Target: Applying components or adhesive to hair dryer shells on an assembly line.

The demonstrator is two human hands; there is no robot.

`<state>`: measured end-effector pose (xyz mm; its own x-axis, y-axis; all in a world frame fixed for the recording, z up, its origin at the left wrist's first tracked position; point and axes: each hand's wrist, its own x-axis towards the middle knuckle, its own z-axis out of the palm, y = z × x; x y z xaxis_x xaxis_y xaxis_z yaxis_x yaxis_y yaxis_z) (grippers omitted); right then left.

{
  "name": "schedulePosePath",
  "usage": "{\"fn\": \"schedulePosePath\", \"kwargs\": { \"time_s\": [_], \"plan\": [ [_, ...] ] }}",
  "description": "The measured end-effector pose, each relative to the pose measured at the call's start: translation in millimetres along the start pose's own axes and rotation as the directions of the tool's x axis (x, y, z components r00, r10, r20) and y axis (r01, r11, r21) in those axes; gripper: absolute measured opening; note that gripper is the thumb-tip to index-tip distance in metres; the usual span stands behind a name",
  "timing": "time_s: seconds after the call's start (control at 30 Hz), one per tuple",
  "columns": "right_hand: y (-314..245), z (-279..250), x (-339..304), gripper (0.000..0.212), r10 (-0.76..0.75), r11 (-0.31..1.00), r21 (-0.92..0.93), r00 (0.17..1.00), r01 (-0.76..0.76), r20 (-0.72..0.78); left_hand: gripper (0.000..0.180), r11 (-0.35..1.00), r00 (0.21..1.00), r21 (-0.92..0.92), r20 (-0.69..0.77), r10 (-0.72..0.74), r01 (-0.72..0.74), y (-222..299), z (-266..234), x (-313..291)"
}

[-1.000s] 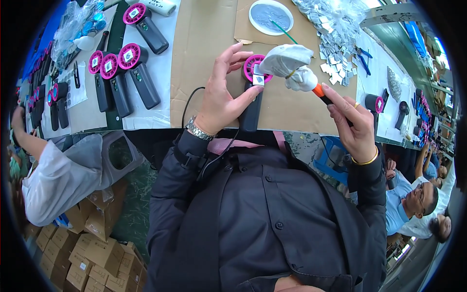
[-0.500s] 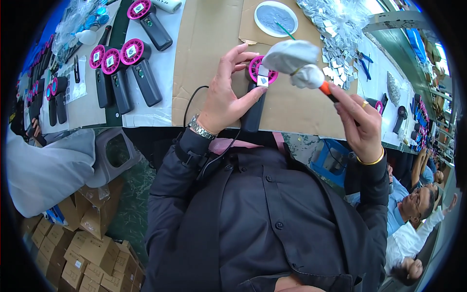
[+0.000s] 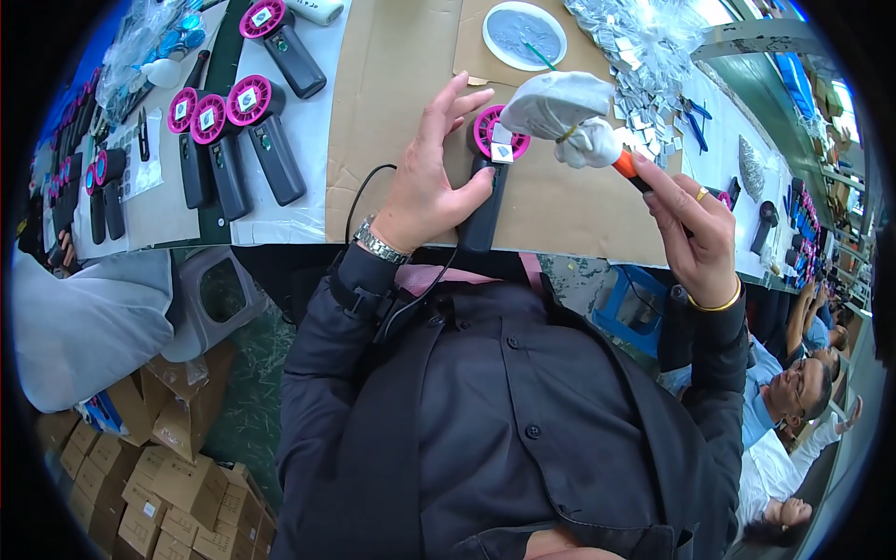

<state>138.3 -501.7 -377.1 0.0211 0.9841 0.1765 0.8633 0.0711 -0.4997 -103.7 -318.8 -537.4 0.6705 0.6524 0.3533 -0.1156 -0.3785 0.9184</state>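
A dark grey handheld fan (image 3: 483, 217) with a pink round grille lies on the cardboard at the table's front edge. Two small whitish squares (image 3: 502, 145) sit on its grille, one partly over the other. Beside it is my left hand (image 3: 429, 182), open, fingers spread, with the thumb tip at the top of the fan's handle. My right hand (image 3: 691, 219) is closed round the orange and black handle of a hammer (image 3: 555, 110). White cloth, tied with a band, wraps the hammer's head, which hangs above and right of the grille.
Several similar fans (image 3: 227, 173) lie to the left. At the back stands a white bowl (image 3: 491, 42) of grey stuff with a green stick. Loose small squares (image 3: 644, 121) and plastic bags lie back right, near blue pliers (image 3: 695, 121). A person's sleeve (image 3: 89, 327) is at left.
My left thumb has drawn back from the squares toward the left, and the fingers have lifted away from the grille. The hammer has barely moved.
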Motion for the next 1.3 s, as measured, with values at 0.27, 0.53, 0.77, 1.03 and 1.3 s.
{"fn": "schedulePosePath", "kwargs": {
  "time_s": [0.27, 0.53, 0.77, 1.03, 1.3],
  "plan": [
    [1.5, -5.0, 3.1, 0.053, 0.066, 0.99, -0.135, 0.979, -0.04, 0.193, 0.102, 0.999, 0.999, -0.024, 0.026, -0.043, 0.044, 2.3, 3.2, 2.5],
    [9.3, -3.5, 5.4, 0.053, 0.022, 0.984, -0.176, 0.976, 0.017, 0.218, 0.103, 0.999, 0.998, -0.022, 0.033, -0.049, 0.05, 1.2, 3.8, 3.0],
    [4.0, -17.6, 3.3, 0.052, -0.001, 0.999, -0.039, 0.996, 0.004, 0.086, 0.102, 0.998, 0.998, -0.008, 0.037, -0.056, 0.056, 5.7, 1.8, 1.9],
    [-3.8, -16.4, -0.5, 0.054, -0.043, 0.999, 0.005, 0.999, 0.043, -0.031, 0.101, 0.997, 0.996, -0.019, 0.042, -0.075, 0.076, 6.7, 3.1, 1.6],
    [4.1, -4.3, 0.2, 0.052, 0.019, 0.992, -0.127, 0.988, 0.001, 0.154, 0.1, 0.999, 0.999, -0.02, 0.033, -0.034, 0.034, 0.2, 5.2, 0.6]
  ]
}}
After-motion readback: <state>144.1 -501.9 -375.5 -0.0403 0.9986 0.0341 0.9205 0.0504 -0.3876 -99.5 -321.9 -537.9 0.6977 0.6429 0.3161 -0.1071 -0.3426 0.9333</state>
